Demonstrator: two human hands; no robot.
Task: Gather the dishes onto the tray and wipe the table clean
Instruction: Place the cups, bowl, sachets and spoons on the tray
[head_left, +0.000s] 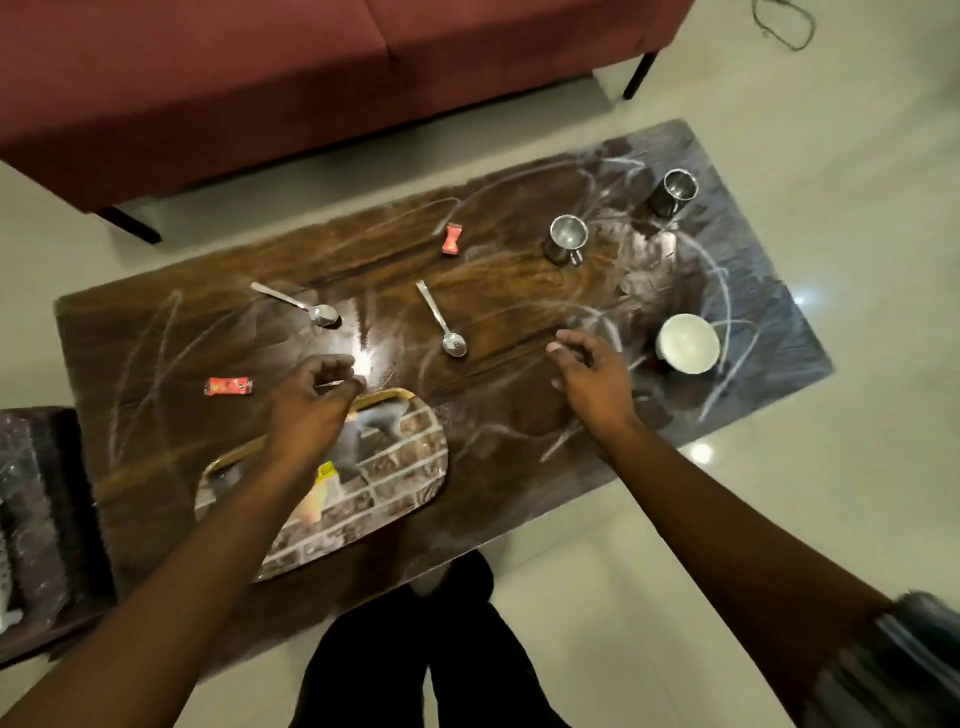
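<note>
Right hand (587, 374) hovers loose and empty, white bowl (688, 343) to its right, where a clumsy nudge could slide it off the worktop (498, 405); left hand (311, 402) curled, grip unclear.

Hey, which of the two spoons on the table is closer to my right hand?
The middle spoon, its bowl pointing toward your right hand; the other spoon lies farther left, nearer the left hand.

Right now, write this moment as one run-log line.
left hand: curled over brick-patterned oval tray | right hand: open, near white round bowl | steel spoons, steel cups: on wooden table
</note>
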